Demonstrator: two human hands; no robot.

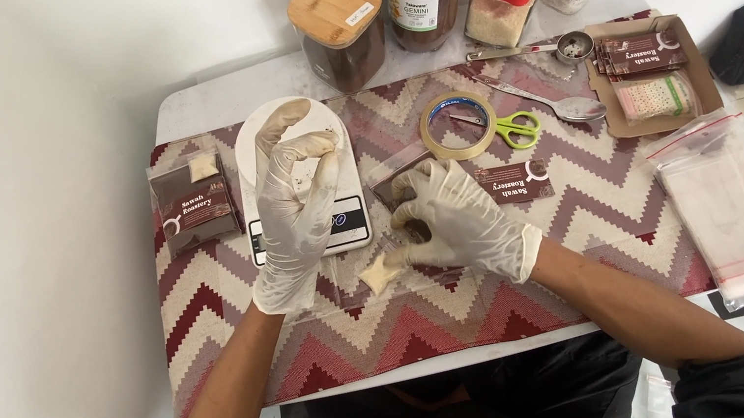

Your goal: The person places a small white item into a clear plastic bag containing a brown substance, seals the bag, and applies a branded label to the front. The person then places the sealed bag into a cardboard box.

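Fingers of the gloved right hand pinch a small cream sachet low over the zigzag-patterned red cloth on the bench. Beside it, the gloved left hand is raised, thumb and forefinger tips pressed together, above the white digital scale. Beyond lie a tape roll and green-handled scissors.

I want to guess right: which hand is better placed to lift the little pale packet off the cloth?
Probably the right hand: its fingertips already touch the small pale packet. The left hand is raised over the white kitchen scale, fingers pinched together.
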